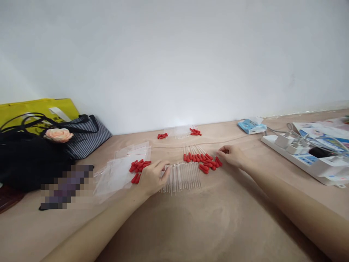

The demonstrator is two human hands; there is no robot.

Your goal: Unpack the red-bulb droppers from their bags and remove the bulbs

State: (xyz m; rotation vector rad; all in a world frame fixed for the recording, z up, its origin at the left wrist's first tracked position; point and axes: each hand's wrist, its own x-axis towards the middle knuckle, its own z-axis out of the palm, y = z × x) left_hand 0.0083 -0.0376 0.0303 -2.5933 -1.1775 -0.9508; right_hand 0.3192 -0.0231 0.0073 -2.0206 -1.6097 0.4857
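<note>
My left hand (154, 178) rests at the left end of a row of clear glass dropper tubes (184, 177), its thumb and fingers closed on a tube at that edge. Several red rubber bulbs (140, 166) lie just beyond its wrist side, on clear zip bags. My right hand (230, 155) is at the right of the row, fingers curled with the tips together beside a loose red bulb (218, 162); what they pinch, if anything, is hidden. Between the hands, behind the tubes, glass droppers with red bulbs (197, 157) lie side by side, bulbs toward me. More loose bulbs (204, 168) lie in front of them.
Clear zip bags (120, 171) spread at the left. Bagged droppers (181, 131) lie by the wall. A dark, blurred-out object (68, 185), a striped bag (87, 138) and a yellow bag (61, 109) are left. Tissues (251, 126) and a power strip (302, 160) stand right.
</note>
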